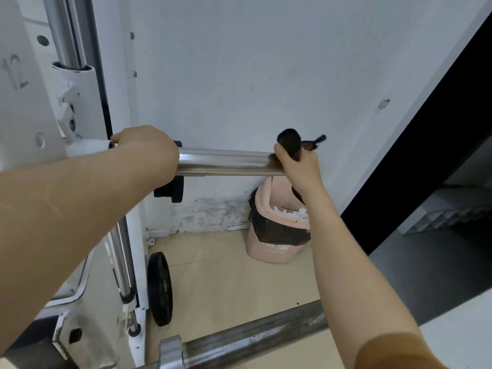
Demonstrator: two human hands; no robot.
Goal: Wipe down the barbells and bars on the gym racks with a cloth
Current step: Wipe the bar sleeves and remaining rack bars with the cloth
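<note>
Low bar [253,339]: lying nearest, dull, jutting right from the rack [24,115].
Left hand [149,153]: gripping the bar [226,161] beside the rack, steadying it.
Right hand [298,166]: clutching the cloth [290,145] at the bar's end farthest from the rack.
Axis: bar lying level, pointing right, away from the rack.
Tip: wrapping the cloth fully and sliding rackward is looking best.

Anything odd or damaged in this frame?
Yes. The wall base left of the pink bin is blotched dark and flaking, like damp damage, and the lower bar looks dull and patchy, unlike the shiny upper bar.
</note>
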